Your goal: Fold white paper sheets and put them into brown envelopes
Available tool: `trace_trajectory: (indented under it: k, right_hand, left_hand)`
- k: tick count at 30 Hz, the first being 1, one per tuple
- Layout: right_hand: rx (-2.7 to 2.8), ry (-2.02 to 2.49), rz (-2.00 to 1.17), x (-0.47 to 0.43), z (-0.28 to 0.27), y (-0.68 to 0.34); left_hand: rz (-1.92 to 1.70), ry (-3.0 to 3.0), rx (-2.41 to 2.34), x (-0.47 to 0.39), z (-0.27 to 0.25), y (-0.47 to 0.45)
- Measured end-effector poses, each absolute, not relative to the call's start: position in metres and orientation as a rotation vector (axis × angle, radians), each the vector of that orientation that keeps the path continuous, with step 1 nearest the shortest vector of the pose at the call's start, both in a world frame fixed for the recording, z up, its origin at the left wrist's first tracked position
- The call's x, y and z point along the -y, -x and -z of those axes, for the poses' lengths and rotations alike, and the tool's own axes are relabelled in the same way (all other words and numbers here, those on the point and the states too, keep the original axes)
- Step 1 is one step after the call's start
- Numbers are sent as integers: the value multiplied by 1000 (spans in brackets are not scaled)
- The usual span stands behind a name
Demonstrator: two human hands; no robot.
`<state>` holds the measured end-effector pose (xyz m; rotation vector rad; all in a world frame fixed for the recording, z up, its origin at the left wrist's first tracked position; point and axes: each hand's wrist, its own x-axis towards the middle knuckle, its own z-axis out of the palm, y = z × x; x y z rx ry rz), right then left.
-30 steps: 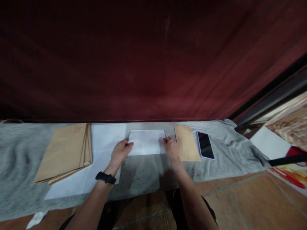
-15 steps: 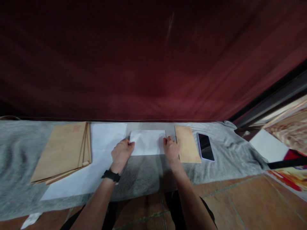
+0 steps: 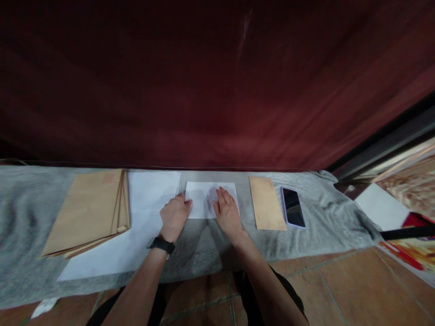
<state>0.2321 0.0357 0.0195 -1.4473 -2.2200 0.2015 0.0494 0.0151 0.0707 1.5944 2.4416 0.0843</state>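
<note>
A folded sheet of white paper (image 3: 200,199) lies flat on the grey cloth in front of me. My left hand (image 3: 176,215) pinches its left edge between thumb and curled fingers; a dark watch band (image 3: 163,245) circles that wrist. Spread over the right part of the paper is my right hand (image 3: 227,213), its fingers stretched out and the palm down. A single brown envelope (image 3: 268,203) rests to the right of this hand, apart from it. Left of my left hand, larger white sheets (image 3: 142,235) lie partly beneath a stack of brown envelopes (image 3: 88,208).
A phone (image 3: 292,207) with a pale purple edge lies right of the single envelope. Grey cloth (image 3: 326,226) covers the long surface. A dark red curtain (image 3: 204,90) hangs along its far side. Brown tiles (image 3: 340,280) show below the near edge.
My right hand has left the paper's right edge and moved left onto its surface, with its fingers now opened out. My left hand keeps its hold on the left edge.
</note>
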Motion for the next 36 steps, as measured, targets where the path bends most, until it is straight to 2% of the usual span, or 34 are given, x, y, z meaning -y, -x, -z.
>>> trace_trajectory:
  k: [7, 11, 15, 19, 36]
  right_hand:
    - [2326, 1528, -84, -22, -3, -227]
    - [2345, 1541, -76, -23, -3, -227]
    - [2383, 1540, -100, -24, -3, -228]
    - [2463, 1533, -85, -23, -2, -230]
    - [2277, 1715, 36, -33, 4, -278]
  left_hand:
    - [-91, -1680, -2511, -10, -67, -54]
    - [-247, -1868, -2530, -8, -62, -65]
    - [-510, -2257, -2147, -11, -42, -89]
    - [-548, -2329, -1899, -11, -16, -108]
    - [-494, -2110, -2282, -4, 1, -80]
